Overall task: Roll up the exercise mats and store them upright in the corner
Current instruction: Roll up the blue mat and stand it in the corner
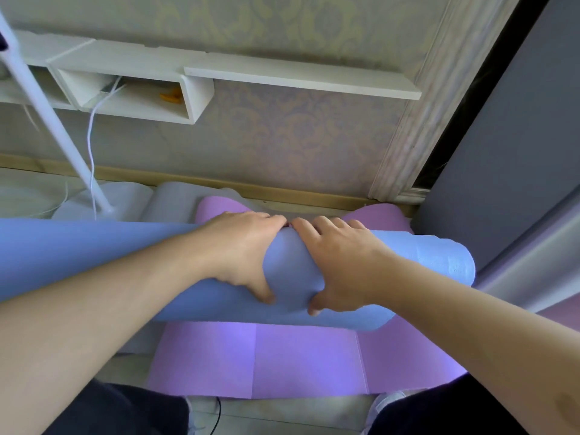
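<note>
A rolled blue exercise mat (423, 271) lies across the view at hand height, its right end near the grey panel. My left hand (241, 255) grips the roll near its middle, fingers over the top and thumb underneath. Beside it, my right hand (339, 265) grips the roll the same way, the fingertips of both hands almost meeting. Under the roll a purple mat (282, 359) lies flat on the floor. A grey mat (175, 199) lies further back by the wall.
A white lamp pole (56, 127) with a white cable (91, 146) slants down at the left onto the grey mat. White wall shelves (282, 76) hang above. A tall grey panel (508, 152) stands at the right, where the wall corner is. My dark-trousered legs show at the bottom.
</note>
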Demonstrator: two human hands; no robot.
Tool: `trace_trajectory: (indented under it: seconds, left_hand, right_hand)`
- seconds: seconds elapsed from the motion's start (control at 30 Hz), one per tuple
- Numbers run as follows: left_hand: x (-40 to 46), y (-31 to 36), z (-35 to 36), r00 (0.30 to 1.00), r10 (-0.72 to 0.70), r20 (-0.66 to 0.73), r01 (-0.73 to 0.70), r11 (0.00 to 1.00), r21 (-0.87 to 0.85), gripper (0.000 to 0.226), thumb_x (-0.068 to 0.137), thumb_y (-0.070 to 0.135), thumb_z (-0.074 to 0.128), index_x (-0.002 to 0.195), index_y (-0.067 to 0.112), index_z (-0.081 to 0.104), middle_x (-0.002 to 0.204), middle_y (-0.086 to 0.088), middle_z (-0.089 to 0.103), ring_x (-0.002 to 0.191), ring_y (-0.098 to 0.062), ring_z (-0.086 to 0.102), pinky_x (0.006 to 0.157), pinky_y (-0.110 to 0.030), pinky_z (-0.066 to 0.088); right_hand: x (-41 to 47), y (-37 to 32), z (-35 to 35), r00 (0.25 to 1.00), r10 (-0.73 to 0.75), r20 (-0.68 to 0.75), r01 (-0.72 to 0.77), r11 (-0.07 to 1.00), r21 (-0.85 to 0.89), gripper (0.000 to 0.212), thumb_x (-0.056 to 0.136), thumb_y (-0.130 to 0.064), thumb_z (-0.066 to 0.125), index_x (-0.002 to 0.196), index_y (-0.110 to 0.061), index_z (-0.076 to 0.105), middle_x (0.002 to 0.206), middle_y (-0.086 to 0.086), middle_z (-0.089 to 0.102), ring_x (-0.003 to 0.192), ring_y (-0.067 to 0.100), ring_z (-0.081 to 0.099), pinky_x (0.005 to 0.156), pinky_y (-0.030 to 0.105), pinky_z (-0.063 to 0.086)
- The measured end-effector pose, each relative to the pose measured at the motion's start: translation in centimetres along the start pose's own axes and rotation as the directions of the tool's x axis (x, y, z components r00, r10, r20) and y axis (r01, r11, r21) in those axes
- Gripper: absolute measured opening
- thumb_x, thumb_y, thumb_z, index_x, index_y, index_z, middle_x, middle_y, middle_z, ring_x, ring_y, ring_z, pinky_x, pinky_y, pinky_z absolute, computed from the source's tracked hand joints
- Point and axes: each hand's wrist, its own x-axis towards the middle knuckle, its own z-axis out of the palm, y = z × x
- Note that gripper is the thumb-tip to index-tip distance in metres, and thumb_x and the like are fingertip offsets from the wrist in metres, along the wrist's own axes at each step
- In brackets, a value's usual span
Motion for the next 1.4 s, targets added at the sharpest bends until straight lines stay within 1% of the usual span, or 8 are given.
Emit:
trace_trajectory:
  seconds: [0.1, 0.27, 0.43, 0.57, 0.7, 0.93, 1.17, 1.4]
  left_hand:
    - [-0.3, 0.2, 0.1, 1.000, 0.008, 0.018, -0.008, 1.000, 0.008, 0.084, 0.044, 0.070, 0.084, 0.112, 0.045, 0.040, 0.107, 0.022, 0.055, 0.097, -0.012, 0.062, 0.074, -0.034, 0.050]
    - [-0.6, 1.5, 1.5, 0.993, 0.103, -0.060, -0.090, 0.977, 0.194, 0.116, 0.047, 0.066, 0.090, 0.143, 0.029, 0.036, 0.132, 0.011, 0.049, 0.119, -0.018, 0.055, 0.097, -0.040, 0.047]
    - [0.0, 1.7, 1.7, 0.984, 0.130, -0.125, -0.098, 0.967, 0.234, 0.097, 0.053, 0.057, 0.087, 0.133, 0.026, 0.040, 0.123, 0.008, 0.053, 0.112, -0.020, 0.059, 0.090, -0.043, 0.049]
    - [0.1, 0.9, 0.5, 0.994, 0.082, -0.075, -0.075, 0.993, 0.096, 0.096, 0.051, 0.058, 0.088, 0.131, 0.035, 0.042, 0.120, 0.017, 0.052, 0.111, -0.013, 0.058, 0.092, -0.041, 0.049]
    - [-0.1, 1.1, 0.7, 0.997, 0.073, -0.032, -0.072, 0.996, 0.050, 0.092, 0.048, 0.060, 0.086, 0.126, 0.036, 0.044, 0.117, 0.017, 0.052, 0.108, -0.015, 0.060, 0.091, -0.042, 0.052]
    - [0.1, 2.0, 2.6, 0.977, 0.165, -0.137, -0.128, 0.960, 0.249, 0.109, 0.048, 0.061, 0.088, 0.139, 0.025, 0.039, 0.124, 0.006, 0.047, 0.111, -0.021, 0.058, 0.090, -0.044, 0.050]
    - [0.5, -1.0, -0.4, 0.996, 0.049, -0.070, -0.045, 0.997, 0.060, 0.100, 0.040, 0.064, 0.086, 0.127, 0.039, 0.043, 0.114, 0.018, 0.048, 0.108, -0.015, 0.059, 0.090, -0.042, 0.054]
    - [-0.3, 1.0, 1.5, 0.974, 0.161, -0.162, -0.140, 0.981, 0.134, 0.117, 0.043, 0.061, 0.086, 0.143, 0.028, 0.036, 0.131, 0.010, 0.041, 0.118, -0.019, 0.054, 0.099, -0.042, 0.049]
  right_hand:
    - [0.4, 0.0, 0.0, 1.000, 0.003, -0.003, -0.003, 0.999, 0.054, 0.111, 0.056, -0.072, 0.088, 0.142, -0.028, 0.035, 0.127, -0.005, 0.057, 0.110, 0.027, 0.062, 0.087, 0.042, 0.052]
    - [0.5, 0.8, -0.6, 0.996, 0.055, 0.064, -0.064, 0.987, 0.147, 0.098, 0.049, -0.074, 0.085, 0.128, -0.032, 0.044, 0.107, -0.011, 0.064, 0.092, 0.022, 0.065, 0.077, 0.041, 0.059]
    - [0.3, 0.7, -0.4, 0.997, 0.061, 0.049, -0.068, 0.986, 0.152, 0.097, 0.054, -0.076, 0.081, 0.131, -0.031, 0.043, 0.114, -0.010, 0.061, 0.098, 0.022, 0.063, 0.082, 0.040, 0.055]
    - [-0.3, 0.2, 0.0, 0.999, 0.028, -0.036, -0.028, 1.000, -0.008, 0.124, 0.051, -0.080, 0.084, 0.149, -0.024, 0.032, 0.126, -0.003, 0.053, 0.111, 0.027, 0.058, 0.090, 0.045, 0.052]
    - [0.1, 0.5, -0.2, 0.999, 0.042, 0.022, -0.044, 0.994, 0.101, 0.105, 0.053, -0.074, 0.085, 0.138, -0.032, 0.041, 0.120, -0.008, 0.058, 0.104, 0.023, 0.063, 0.086, 0.041, 0.054]
    - [0.4, 0.9, -0.5, 0.983, 0.108, 0.147, -0.142, 0.959, 0.244, 0.098, 0.051, -0.074, 0.086, 0.131, -0.033, 0.046, 0.108, -0.013, 0.063, 0.095, 0.019, 0.063, 0.080, 0.041, 0.058]
    - [-0.2, 0.2, 0.0, 0.998, 0.059, -0.033, -0.061, 0.997, -0.051, 0.143, 0.051, -0.075, 0.088, 0.159, -0.027, 0.008, 0.139, 0.005, 0.048, 0.124, 0.033, 0.054, 0.098, 0.054, 0.047]
    - [0.4, 1.0, -0.9, 0.996, 0.087, 0.001, -0.087, 0.993, 0.078, 0.096, 0.055, -0.067, 0.086, 0.127, -0.024, 0.039, 0.101, -0.007, 0.063, 0.082, 0.022, 0.062, 0.066, 0.036, 0.048]
